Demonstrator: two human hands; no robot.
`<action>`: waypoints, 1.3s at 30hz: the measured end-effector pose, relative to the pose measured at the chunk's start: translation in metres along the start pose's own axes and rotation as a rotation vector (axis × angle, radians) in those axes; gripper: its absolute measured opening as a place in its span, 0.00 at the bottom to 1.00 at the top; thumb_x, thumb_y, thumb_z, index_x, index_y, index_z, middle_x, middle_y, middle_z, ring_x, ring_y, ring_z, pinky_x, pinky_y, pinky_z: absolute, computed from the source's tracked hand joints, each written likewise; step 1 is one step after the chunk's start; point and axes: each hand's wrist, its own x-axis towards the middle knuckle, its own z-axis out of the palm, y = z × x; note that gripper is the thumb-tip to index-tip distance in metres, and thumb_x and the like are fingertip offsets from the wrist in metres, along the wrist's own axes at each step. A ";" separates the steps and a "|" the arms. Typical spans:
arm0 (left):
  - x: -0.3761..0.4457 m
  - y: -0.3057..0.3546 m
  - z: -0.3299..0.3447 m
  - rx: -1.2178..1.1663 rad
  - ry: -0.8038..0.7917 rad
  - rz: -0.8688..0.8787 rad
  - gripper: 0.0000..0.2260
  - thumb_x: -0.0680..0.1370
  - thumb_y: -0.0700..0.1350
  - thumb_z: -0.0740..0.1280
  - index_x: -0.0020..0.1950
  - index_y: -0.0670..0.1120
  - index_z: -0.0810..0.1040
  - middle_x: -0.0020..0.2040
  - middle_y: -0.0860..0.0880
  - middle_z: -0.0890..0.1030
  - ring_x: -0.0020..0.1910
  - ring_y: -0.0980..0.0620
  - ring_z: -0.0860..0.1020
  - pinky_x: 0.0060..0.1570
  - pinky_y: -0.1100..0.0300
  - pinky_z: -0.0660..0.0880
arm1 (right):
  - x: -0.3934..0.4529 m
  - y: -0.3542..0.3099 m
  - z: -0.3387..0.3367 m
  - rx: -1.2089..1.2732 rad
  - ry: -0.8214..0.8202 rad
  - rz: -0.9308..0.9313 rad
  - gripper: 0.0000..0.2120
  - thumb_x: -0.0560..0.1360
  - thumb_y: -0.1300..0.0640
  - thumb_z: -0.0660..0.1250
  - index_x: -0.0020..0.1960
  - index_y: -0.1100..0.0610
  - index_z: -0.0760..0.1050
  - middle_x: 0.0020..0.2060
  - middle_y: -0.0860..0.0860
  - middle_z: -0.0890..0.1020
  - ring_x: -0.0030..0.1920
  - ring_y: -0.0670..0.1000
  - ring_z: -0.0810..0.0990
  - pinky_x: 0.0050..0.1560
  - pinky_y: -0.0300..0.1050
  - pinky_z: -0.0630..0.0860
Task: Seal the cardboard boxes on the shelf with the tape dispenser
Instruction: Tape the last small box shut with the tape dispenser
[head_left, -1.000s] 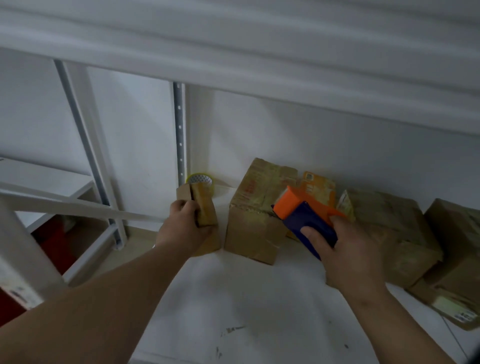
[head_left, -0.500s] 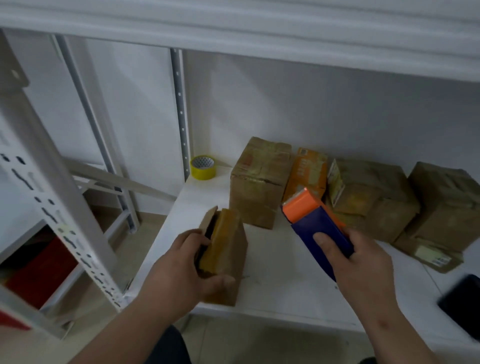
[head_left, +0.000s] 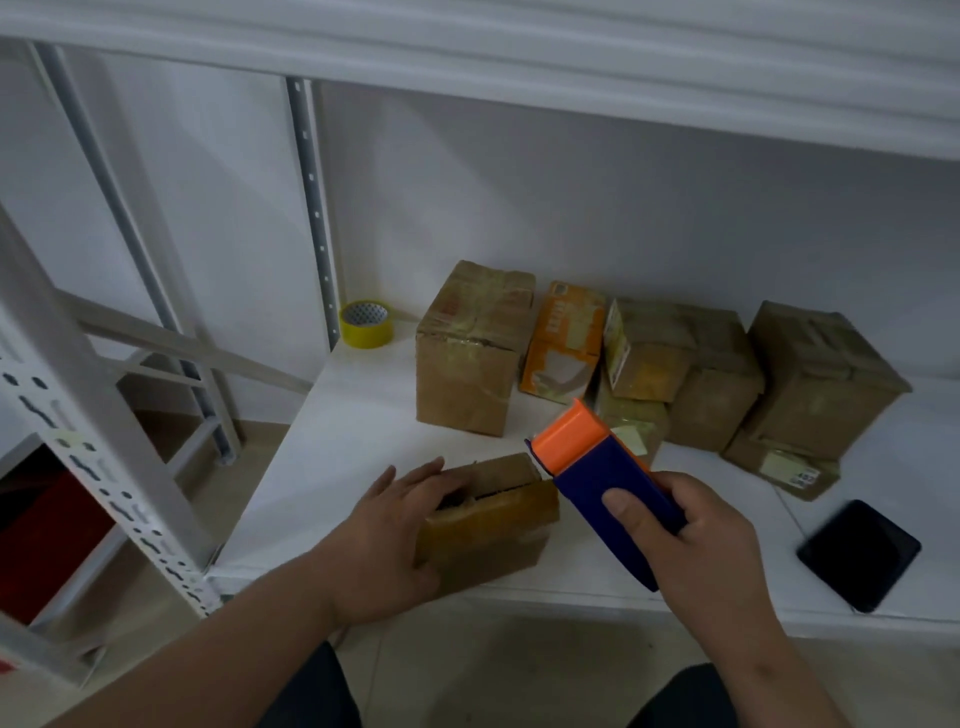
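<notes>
Blue-and-orange tape dispenser, brown boxes, yellow tape roll

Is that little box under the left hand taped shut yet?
Not yet. The small box shows a dark open slit between its top flaps, and the tape dispenser only hovers at its right end.
</notes>
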 end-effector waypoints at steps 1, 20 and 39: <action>0.003 -0.001 -0.003 0.013 -0.018 -0.028 0.40 0.71 0.51 0.70 0.77 0.62 0.51 0.76 0.59 0.60 0.76 0.62 0.45 0.75 0.54 0.36 | 0.000 0.001 -0.002 0.016 -0.011 0.017 0.04 0.71 0.43 0.69 0.42 0.39 0.74 0.33 0.41 0.82 0.37 0.38 0.79 0.34 0.37 0.71; -0.013 0.079 -0.033 -1.038 0.169 -0.307 0.17 0.67 0.62 0.68 0.51 0.55 0.82 0.49 0.55 0.84 0.48 0.58 0.81 0.47 0.62 0.77 | -0.019 -0.021 -0.016 0.180 -0.249 -0.004 0.19 0.57 0.33 0.67 0.40 0.44 0.80 0.35 0.46 0.84 0.32 0.44 0.81 0.29 0.31 0.72; -0.022 0.077 -0.023 -1.403 0.110 -0.415 0.07 0.74 0.45 0.68 0.37 0.45 0.82 0.40 0.43 0.80 0.40 0.47 0.78 0.44 0.54 0.76 | -0.030 -0.024 -0.023 0.203 -0.393 0.051 0.31 0.51 0.20 0.66 0.43 0.40 0.81 0.37 0.47 0.85 0.34 0.45 0.82 0.31 0.35 0.76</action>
